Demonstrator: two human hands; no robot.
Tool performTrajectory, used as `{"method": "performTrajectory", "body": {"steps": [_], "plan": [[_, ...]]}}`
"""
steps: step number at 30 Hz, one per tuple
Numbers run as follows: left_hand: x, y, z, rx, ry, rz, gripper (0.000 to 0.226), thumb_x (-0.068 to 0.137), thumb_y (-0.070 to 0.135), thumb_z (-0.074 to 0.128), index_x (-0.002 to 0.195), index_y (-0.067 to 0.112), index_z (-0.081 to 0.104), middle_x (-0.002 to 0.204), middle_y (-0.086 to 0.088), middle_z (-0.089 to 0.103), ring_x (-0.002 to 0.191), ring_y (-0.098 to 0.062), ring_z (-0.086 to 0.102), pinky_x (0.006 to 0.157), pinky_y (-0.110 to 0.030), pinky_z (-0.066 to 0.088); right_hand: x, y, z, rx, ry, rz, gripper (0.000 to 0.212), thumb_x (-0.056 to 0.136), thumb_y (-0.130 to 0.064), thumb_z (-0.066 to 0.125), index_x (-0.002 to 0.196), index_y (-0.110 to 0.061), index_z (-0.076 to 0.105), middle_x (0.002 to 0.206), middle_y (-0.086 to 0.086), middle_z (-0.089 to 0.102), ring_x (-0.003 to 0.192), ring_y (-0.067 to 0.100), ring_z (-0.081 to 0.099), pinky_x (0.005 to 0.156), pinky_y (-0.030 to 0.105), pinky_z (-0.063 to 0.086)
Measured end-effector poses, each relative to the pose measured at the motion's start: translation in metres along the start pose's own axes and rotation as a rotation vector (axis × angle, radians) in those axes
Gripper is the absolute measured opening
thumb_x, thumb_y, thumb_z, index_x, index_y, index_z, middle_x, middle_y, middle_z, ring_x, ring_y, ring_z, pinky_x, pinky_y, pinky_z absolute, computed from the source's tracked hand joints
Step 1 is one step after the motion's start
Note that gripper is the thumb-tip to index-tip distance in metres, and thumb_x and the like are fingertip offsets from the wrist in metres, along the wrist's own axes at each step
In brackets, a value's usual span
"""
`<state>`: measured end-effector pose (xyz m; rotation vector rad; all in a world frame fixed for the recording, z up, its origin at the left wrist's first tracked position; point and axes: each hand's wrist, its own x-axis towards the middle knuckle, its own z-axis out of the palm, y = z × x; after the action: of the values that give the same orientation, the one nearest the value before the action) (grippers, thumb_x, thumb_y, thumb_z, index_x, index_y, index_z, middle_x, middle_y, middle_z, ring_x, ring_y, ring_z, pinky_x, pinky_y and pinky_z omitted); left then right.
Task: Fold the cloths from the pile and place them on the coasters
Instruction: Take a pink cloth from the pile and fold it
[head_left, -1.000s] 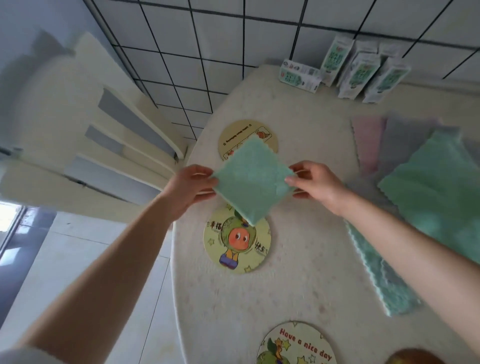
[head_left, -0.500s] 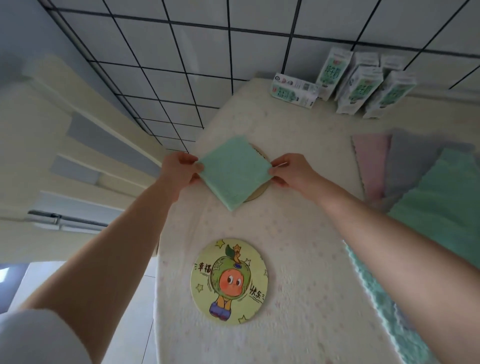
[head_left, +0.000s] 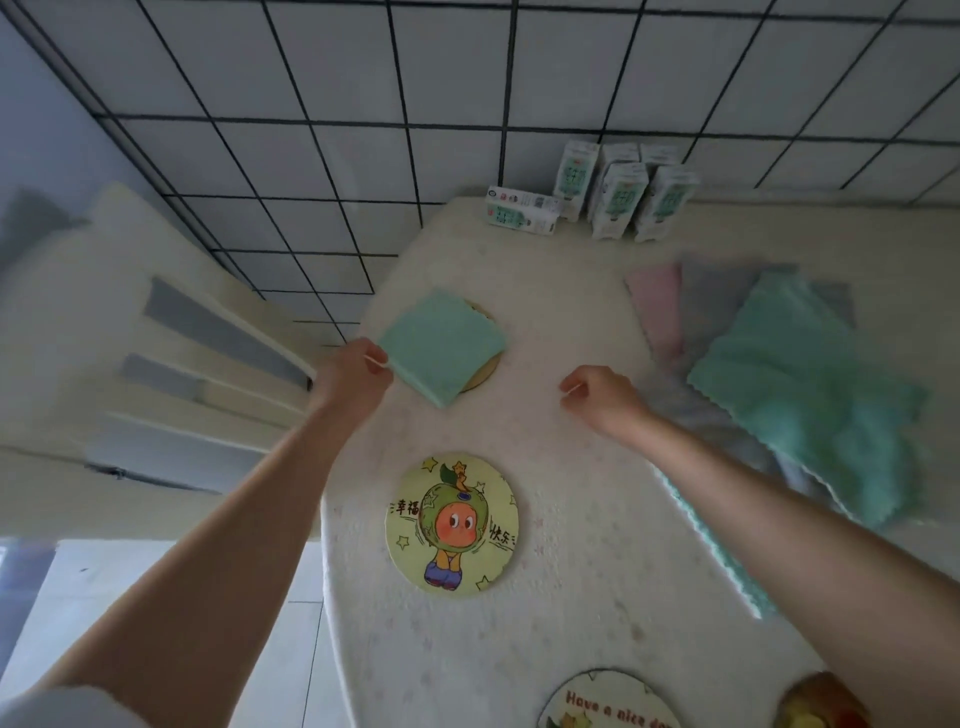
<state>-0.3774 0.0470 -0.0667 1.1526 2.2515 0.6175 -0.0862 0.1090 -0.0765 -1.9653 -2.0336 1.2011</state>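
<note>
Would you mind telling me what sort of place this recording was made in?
Probably a home kitchen or dining corner: a tiled wall, a table with a pale cover holding cartoon coasters and drink cartons, and a slatted chair beside it.

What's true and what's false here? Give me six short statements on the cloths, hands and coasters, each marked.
1. The folded green cloth lies on the far coaster. True.
2. The right hand grips that cloth. False: it holds nothing and is clear of the cloth.
3. The left hand pinches the folded cloth's corner. True.
4. The cartoon coaster has a cloth on it. False: it is bare.
5. An unfolded green cloth tops the pile. True.
6. Every milk carton stands upright. False: one milk carton lies on its side.
</note>
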Motion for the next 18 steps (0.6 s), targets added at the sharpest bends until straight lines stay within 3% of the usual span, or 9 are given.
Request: {"method": "performTrajectory", "body": {"steps": [5, 13, 18], "plan": [[-0.061, 0.031, 0.015, 0.135, -0.097, 0.207, 0.011, 0.088, 0.021, 0.058, 0.098, 0.024, 0.062, 0.091, 0.005, 0.066, 0.075, -0.016, 0.063, 0.067, -0.033, 0.056, -0.075, 0.054, -0.011, -0.21, 0.072, -0.124, 0.015, 0.082, -0.008, 0.052, 0.09, -0.011, 0.065, 0.082, 0.012, 0.067, 0.081, 0.03, 0.064, 0.067, 0.029, 0.044], [-0.14, 0.09, 0.094, 0.195, -0.22, 0.389, 0.014, 0.087, 0.025, 0.055, 0.098, 0.027, 0.063, 0.092, 0.006, 0.07, 0.083, -0.018, 0.065, 0.073, -0.036, 0.057, -0.138, 0.157, -0.059, -0.31, 0.147, -0.08, 0.018, 0.087, -0.015, 0.054, 0.102, -0.012, 0.063, 0.089, 0.011, 0.07, 0.086, 0.029, 0.065, 0.073, 0.032, 0.05], [-0.169, 0.141, 0.157, 0.227, -0.243, 0.434, 0.015, 0.086, 0.027, 0.053, 0.098, 0.029, 0.063, 0.093, 0.004, 0.069, 0.084, -0.023, 0.064, 0.071, -0.036, 0.055, -0.146, 0.223, -0.1, -0.561, 0.194, -0.136, 0.019, 0.092, -0.022, 0.048, 0.105, -0.01, 0.056, 0.102, 0.009, 0.064, 0.099, 0.029, 0.06, 0.077, 0.035, 0.049]]}}
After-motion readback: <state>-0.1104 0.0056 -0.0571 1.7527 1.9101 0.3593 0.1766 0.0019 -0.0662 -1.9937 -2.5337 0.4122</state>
